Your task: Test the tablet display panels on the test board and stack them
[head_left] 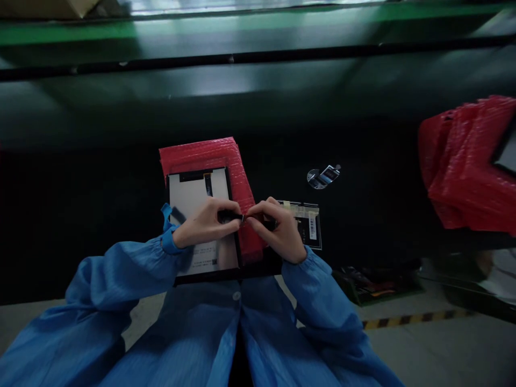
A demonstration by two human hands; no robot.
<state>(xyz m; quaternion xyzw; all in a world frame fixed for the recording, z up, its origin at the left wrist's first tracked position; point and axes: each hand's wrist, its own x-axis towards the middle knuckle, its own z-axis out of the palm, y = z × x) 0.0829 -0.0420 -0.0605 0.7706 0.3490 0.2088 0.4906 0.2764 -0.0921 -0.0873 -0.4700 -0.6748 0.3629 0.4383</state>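
My left hand [210, 221] is closed in a pinch on a small slim dark piece [230, 215], too small and dim to name. Fingertips of my right hand [282, 228] pinch at its right end, nearly touching the left fingertips; what they grip is mostly hidden. Under my left hand lies a flat display panel [181, 196] with a pale back and black edges. Red bubble-wrap bags [203, 155] are stacked beneath it and show at its top and right. Partly behind my right hand is a flat black part [306, 215] with a white barcode label and pale tape.
A shiny round piece with a small rectangular part [324, 176] lies on the dark bench. More red bubble-wrap bags [463, 166] are piled at the right, with a panel [508, 153] on top. A green tray of tools [379, 285] sits below the bench edge.
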